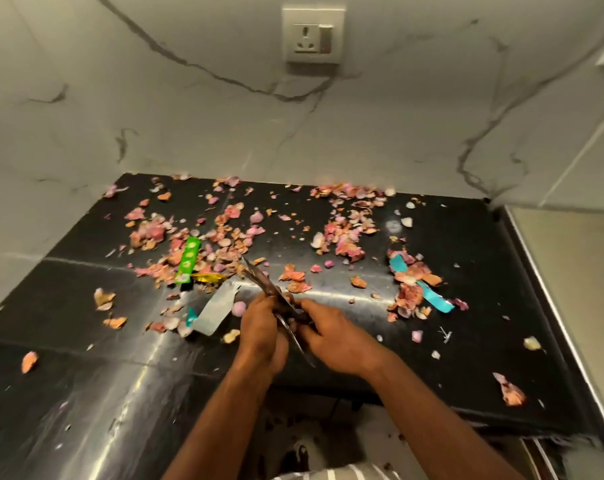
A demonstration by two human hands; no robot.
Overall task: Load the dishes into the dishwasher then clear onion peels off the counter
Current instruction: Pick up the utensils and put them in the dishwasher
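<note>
The desk [466,237] is black, smooth and shiny, like polished stone, and light shines off it in streaks. Behind it stands a white wall [189,116] with thin grey lines, like marble, and a white plug socket [312,36] sits high on it.

Onion peels [345,233] lie all over the desk. They are thin, dry and curly, in pink, purple and orange. Most lie in heaps toward the back, well away from the hands, and a few small bits lie just beside them. One big peel [510,391] lies alone near the right front edge.

Both hands meet above the middle of the desk. The left hand [262,336] and the right hand [335,336] curl their fingers around a thin, flat, dark shiny sheet [259,277], maybe a wrapper, which sticks up and back between them. It is too blurry to tell what it really is.

Just left of the hands lies a flat silver wrapper [217,308]. Farther back is a long green packet [188,259]. On the right, blue strips [435,299] lie among more peels.
</note>
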